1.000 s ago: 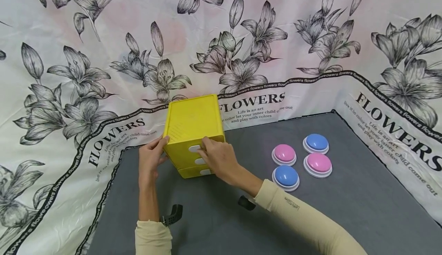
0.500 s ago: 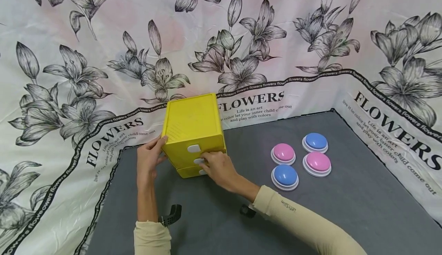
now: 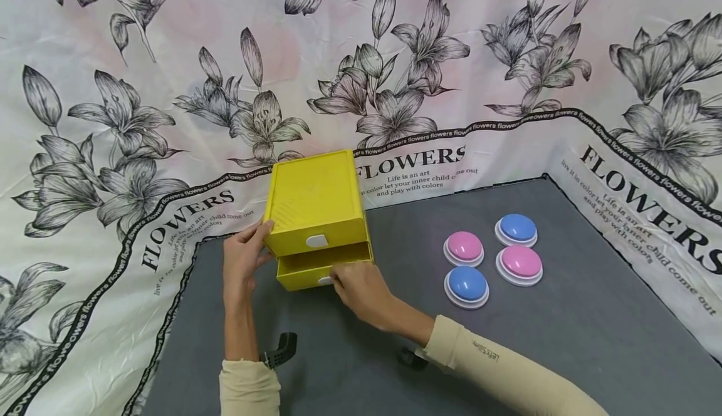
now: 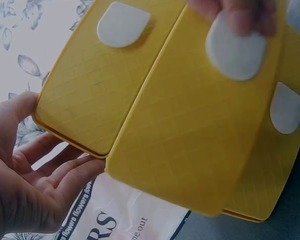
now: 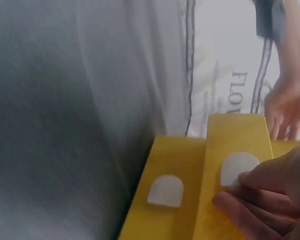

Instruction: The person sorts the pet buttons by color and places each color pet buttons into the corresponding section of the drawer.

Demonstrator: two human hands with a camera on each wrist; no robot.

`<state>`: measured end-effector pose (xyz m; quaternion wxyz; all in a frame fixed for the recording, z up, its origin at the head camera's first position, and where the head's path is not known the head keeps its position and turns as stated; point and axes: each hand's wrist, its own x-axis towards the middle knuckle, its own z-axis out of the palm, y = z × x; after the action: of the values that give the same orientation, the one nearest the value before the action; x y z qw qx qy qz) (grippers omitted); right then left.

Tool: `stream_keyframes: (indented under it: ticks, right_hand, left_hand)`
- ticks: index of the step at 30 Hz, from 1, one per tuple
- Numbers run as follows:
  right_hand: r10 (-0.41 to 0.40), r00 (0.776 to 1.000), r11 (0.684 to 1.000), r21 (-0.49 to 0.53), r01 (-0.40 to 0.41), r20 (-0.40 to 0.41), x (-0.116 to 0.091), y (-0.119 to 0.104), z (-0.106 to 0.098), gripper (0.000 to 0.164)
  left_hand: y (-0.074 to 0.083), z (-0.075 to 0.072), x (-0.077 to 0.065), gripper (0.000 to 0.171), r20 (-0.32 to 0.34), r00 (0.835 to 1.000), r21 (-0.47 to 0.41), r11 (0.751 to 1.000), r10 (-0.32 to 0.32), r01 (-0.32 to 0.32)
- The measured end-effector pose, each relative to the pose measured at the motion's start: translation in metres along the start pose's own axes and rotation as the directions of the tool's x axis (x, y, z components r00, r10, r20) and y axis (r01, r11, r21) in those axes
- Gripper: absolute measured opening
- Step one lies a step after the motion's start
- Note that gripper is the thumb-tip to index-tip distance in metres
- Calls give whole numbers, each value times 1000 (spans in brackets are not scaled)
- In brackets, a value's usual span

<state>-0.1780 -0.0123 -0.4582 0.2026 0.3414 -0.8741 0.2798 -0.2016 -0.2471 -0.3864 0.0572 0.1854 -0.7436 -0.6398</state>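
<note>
A yellow drawer cabinet (image 3: 316,190) with white handles stands on the grey table. Its middle drawer (image 3: 299,280) is pulled partway out, with bare yellow interior showing. My right hand (image 3: 363,294) pinches that drawer's white handle (image 5: 238,169) between thumb and fingers. At the cabinet's left side my left hand (image 3: 242,259) rests, thumb at the front top corner and fingers against the side wall. The top drawer (image 4: 97,95) is closed. Below, the bottom drawer (image 4: 270,175) appears closed in the left wrist view; the middle drawer hides it in the head view.
Right of the cabinet sit two pink domed push buttons (image 3: 464,248) and two blue ones (image 3: 467,286), all on white bases. A white cloth printed with flowers (image 3: 395,90) hangs behind and along both sides of the table (image 3: 406,228).
My right hand has gone down from the top drawer's handle to the middle one and pulled the middle drawer out toward me. The left hand has stayed at the cabinet's side.
</note>
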Motion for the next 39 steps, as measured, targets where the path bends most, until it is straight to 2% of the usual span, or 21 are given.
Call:
stream_keyframes:
  ticks: [4,8,14,24,27,33,39]
  right_hand:
    - [-25,1000,1000,-4,25,-3,-15,-11,-7,19]
    - [-33,999,999,-15,33,25,-23,-19,-12,27]
    - [-61,994,998,-24,63,88,-30,-26,-19,24]
    - [-91,992,996,-6,91,92,-35,-27,-21,27]
    - [-97,990,995,-3,98,107,-36,-28,-22,24]
    - [-124,980,992,50,117,158,-37,-31,-23,6]
    - [-98,979,994,65,87,176,-37,-32,-27,5]
  left_hand:
    - [0,1,0,62,16,1000,-7,1000,2,-1]
    - [0,1,0,61,18,1000,-13,1000,6,-6]
    - [1,1,-1,59,8,1000,-6,1000,12,-12]
    - [2,1,1,61,1,1000,1,1000,13,-13]
    - [2,1,0,61,-1,1000,2,1000,15,-15]
    - [2,-1,-2,61,-11,1000,-2,1000,6,-7]
    - [0,0,-2,62,4,1000,1,1000,4,-4]
